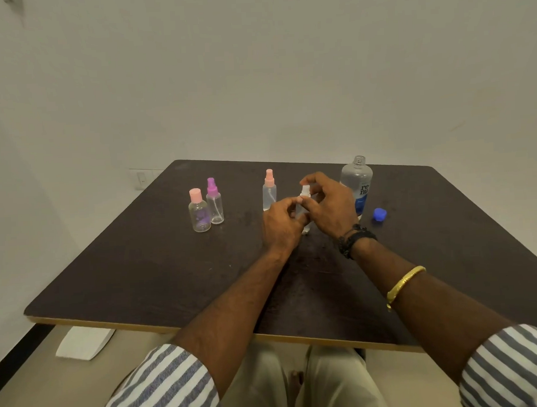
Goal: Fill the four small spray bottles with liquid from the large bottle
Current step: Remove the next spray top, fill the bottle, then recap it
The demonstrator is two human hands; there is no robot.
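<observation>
I have both hands at the centre of the frame, closed on one clear spray bottle that stands upright on the dark table.

1. Left hand: fingers curled round the bottle's body from the left side. The grip is clamped.
2. Right hand: fingertips and thumb pinch the white spray head at the top of the same bottle. A black wristband and a gold bangle sit on this arm.
3. Large bottle: upright just right of and above the right hand, partly behind it. Its neck is uncapped. I cannot read its liquid level.
4. Blue cap: on the table just right of the large bottle's base, apart from it.
5. Pink spray bottle: upright just left of the held bottle, spray head on, its base hidden behind my left hand.
6. Purple spray bottle: upright in the left-centre of the frame, spray head on.
7. Pink-capped bottle: just left of and below the purple one, very near it; I cannot tell if they touch.

Striped sleeves fill the lower corners. A white sheet lies on the floor at lower left.
</observation>
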